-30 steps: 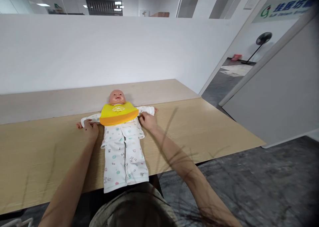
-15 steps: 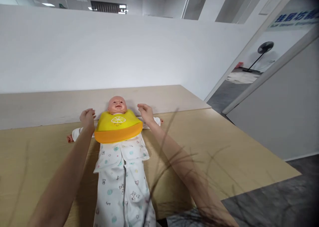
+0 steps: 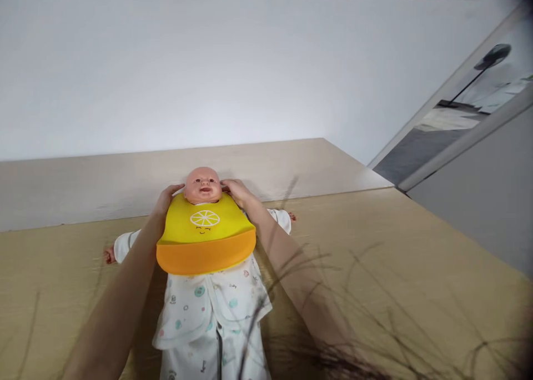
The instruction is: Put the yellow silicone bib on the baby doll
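Note:
A baby doll (image 3: 204,184) lies face up on the wooden table, dressed in a white printed outfit with its arms spread. Over its chest is a yellow bib (image 3: 205,220) with a lemon-slice print and an orange pocket. My left hand (image 3: 167,200) is at the left side of the doll's neck, by the bib's upper edge. On the other side, my right hand (image 3: 238,192) has its fingertips beside the doll's head. Parts of the fingers of both hands are hidden behind the bib and head, so their grip is unclear.
The tabletop (image 3: 353,246) meets a paler board (image 3: 291,163) at the back, below a white partition (image 3: 208,74). A black standing fan (image 3: 493,56) shows through the opening at the upper right. Dark hair strands cross the lower right.
Both hands have moved inward from beside the doll to its neck and head. The view has tilted down and closer, so the doll and bib appear larger.

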`<action>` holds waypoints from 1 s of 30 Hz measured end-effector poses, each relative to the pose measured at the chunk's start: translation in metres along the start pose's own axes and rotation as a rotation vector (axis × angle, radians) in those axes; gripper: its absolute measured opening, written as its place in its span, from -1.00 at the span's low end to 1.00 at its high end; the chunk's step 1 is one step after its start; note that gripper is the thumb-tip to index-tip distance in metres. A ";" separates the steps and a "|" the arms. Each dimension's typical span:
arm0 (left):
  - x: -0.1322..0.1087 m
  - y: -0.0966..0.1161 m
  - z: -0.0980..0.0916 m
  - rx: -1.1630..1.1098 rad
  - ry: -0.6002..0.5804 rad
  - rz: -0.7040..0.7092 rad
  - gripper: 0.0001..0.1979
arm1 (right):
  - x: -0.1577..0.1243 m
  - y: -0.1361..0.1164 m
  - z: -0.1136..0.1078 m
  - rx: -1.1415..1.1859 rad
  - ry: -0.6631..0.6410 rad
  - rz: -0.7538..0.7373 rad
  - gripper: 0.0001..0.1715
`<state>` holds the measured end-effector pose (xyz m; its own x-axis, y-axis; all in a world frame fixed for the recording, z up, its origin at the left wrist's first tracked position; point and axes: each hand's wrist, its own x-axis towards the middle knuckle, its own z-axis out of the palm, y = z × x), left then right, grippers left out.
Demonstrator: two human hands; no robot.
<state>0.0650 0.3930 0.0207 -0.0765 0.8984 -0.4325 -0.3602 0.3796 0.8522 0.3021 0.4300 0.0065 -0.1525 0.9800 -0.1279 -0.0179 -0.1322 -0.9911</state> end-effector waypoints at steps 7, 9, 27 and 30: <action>0.000 -0.012 0.000 -0.056 0.025 0.093 -0.69 | 0.004 0.004 0.012 0.171 0.022 0.107 -0.79; -0.002 -0.015 -0.002 -0.069 -0.004 0.132 -0.68 | 0.004 0.004 0.019 0.309 0.045 0.174 -0.83; -0.065 -0.054 -0.023 0.052 -0.108 0.283 -0.12 | -0.059 0.044 0.028 0.366 0.177 -0.218 -0.74; -0.087 -0.066 -0.023 0.039 -0.129 0.270 -0.12 | -0.087 0.045 0.028 0.380 0.184 -0.200 -0.72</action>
<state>0.0737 0.2844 -0.0048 -0.0449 0.9877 -0.1500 -0.3063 0.1293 0.9431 0.2868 0.3351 -0.0262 0.0684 0.9973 0.0254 -0.3951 0.0504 -0.9173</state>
